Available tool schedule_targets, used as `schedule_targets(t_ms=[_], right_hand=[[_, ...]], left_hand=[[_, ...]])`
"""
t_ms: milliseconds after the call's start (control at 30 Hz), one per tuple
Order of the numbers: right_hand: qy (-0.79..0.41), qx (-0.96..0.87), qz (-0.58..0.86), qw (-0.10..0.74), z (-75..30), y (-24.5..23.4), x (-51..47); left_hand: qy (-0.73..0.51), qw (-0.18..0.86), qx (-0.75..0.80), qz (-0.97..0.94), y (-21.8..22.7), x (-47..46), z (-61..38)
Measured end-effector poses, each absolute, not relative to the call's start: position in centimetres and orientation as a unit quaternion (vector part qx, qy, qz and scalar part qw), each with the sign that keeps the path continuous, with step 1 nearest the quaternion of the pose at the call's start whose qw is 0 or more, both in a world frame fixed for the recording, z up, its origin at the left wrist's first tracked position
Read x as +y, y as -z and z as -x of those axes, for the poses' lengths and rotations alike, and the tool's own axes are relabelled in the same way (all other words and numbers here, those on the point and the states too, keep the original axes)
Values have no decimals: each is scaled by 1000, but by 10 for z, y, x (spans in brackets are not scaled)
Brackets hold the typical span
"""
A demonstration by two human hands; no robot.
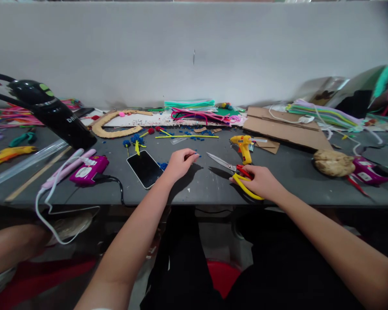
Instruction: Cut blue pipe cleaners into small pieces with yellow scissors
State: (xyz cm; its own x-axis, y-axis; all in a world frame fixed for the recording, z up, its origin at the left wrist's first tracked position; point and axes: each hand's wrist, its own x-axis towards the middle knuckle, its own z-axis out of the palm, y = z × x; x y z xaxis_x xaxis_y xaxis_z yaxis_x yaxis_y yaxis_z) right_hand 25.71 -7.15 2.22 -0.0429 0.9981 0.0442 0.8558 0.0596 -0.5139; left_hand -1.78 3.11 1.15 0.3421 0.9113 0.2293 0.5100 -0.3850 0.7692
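My right hand [261, 183] grips a pair of scissors [221, 161] by its red and yellow handles. Its blades point up and left, towards my left hand [183, 163]. That hand hovers low over the dark table with its fingers pinched together; whatever is in them, if anything, is too small to make out. Just left of it lies a phone [145, 169] with a dark screen. Blue fuzzy flowers [136, 140] on yellow stems rest beyond the phone. A long yellow pipe cleaner [187, 136] lies past my left hand, among scattered blue bits.
A yellow glue gun [244, 147] stands beyond the scissors, near cardboard sheets [281, 127]. On the left are a black bottle [56, 116] and a purple box with a cord [89, 170]. Pipe cleaner bundles [197, 114] line the back wall. Another person's leg [14, 247] shows lower left.
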Motion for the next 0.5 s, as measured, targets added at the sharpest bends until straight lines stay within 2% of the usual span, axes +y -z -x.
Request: schedule_targets(t_ms=[300, 500], right_hand=[[-168, -715, 648, 203, -261, -17, -70], [-158, -726, 637, 205, -259, -17, -70]], left_hand=[[-382, 335, 431, -745, -4, 34, 17], [-389, 284, 412, -773, 1, 37, 18]])
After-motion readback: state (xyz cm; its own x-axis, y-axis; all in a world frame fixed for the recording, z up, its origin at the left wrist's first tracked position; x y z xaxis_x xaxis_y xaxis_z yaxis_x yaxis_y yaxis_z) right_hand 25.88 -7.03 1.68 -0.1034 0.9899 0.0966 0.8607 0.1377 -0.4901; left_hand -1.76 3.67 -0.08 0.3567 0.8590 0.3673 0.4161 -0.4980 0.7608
